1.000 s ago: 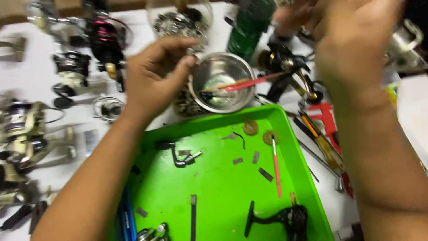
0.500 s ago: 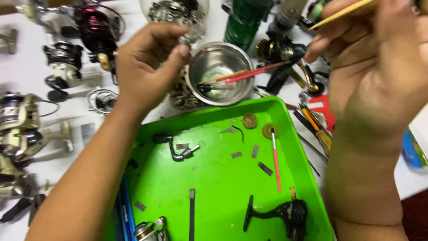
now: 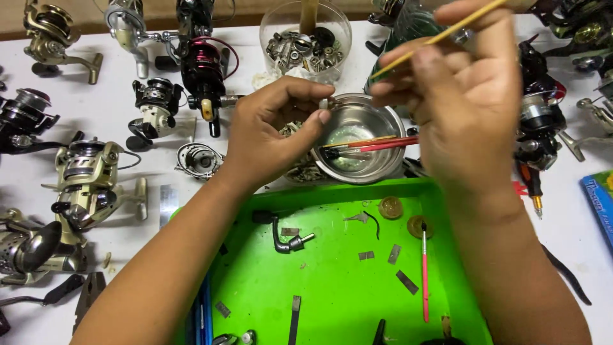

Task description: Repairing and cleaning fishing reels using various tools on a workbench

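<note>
- Over the white worktable [image 3: 191, 268], two bare hands are at work above a round stainless-steel bowl [image 3: 359, 148].
- Left hand [image 3: 271, 137]: thumb and forefinger are pinched together on one small silvery metal part [image 3: 327, 103], held at the bowl's near-left rim. The part is tiny and partly hidden by the fingertips; its exact form cannot be told, though it looks like a short pin or bushing.
- Right hand [image 3: 463, 105]: fingers are closed on one thin yellow wooden-handled brush [image 3: 440, 35], raised above and to the right of the bowl, handle slanting up to the right.
- Bowl contents: two brushes, one red-handled brush [image 3: 389, 145] and one with a yellowish handle, laid across the inside with bristles to the left.
- Bright green plastic tray [image 3: 332, 294], one, lies just below the bowl. Counted in it: one pink-handled brush [image 3: 424, 281], two round brass discs [image 3: 391, 207], one black bent crank piece [image 3: 281, 236], several small grey flat shims scattered about.
- Clear plastic tub of mixed metal parts [image 3: 305, 41], one, stands behind the bowl.
- Fishing reels [image 3: 86, 176]: at least seven on the left half of the table, silver, gold and black; one black-and-red reel [image 3: 203, 64] stands upright among them. Further dark reels sit at the right edge.
</note>
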